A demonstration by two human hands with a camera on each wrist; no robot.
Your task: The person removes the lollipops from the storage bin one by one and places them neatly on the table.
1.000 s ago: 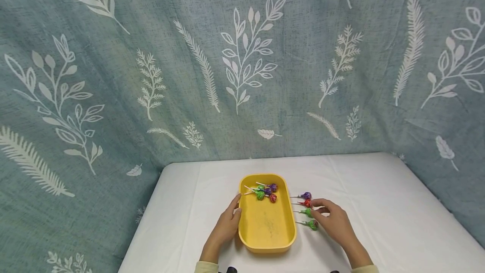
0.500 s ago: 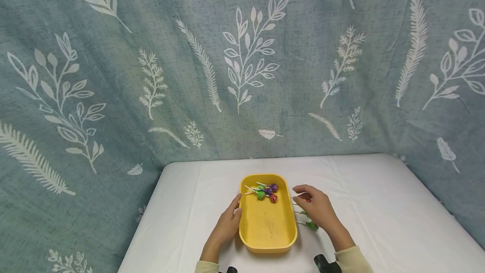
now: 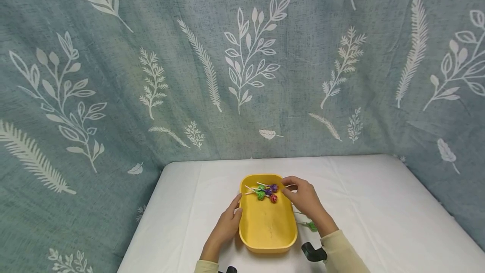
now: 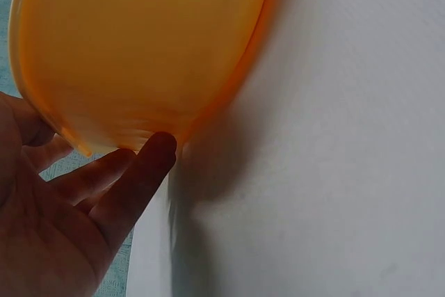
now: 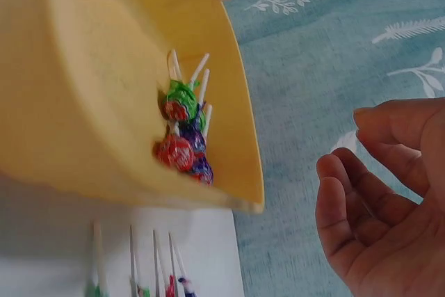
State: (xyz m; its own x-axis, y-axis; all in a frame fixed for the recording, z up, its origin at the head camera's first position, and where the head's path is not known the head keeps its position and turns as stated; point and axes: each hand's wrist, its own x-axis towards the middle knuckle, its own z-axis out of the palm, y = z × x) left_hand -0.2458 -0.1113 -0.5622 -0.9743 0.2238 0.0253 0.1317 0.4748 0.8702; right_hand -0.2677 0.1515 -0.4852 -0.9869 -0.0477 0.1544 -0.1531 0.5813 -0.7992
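Observation:
In the head view my left hand (image 3: 228,221) rests against the left wall of a yellow tray (image 3: 268,235). The left wrist view shows its fairly straight fingers (image 4: 132,186) touching the tray's outside. My right hand (image 3: 303,197) is at the tray's upper right corner, fingers loosely bent; the right wrist view shows nothing between them. Several wrapped lollipops lie bunched at the tray's far end, among them a red one (image 5: 175,152), a green one (image 5: 179,101) and purple ones. A green lollipop (image 3: 312,226) lies right of the tray; my right arm hides most others there.
The right wrist view shows a row of lollipop sticks (image 5: 156,262) on the white tabletop (image 3: 363,222), beside the tray. Behind the table hangs a teal curtain (image 3: 204,138) with white leaf prints. A dark wrist device (image 3: 313,252) sits by the right sleeve.
My right hand has moved left and away from me, from beside the lollipops on the table to the tray's far right corner. The left hand stays at the tray's side.

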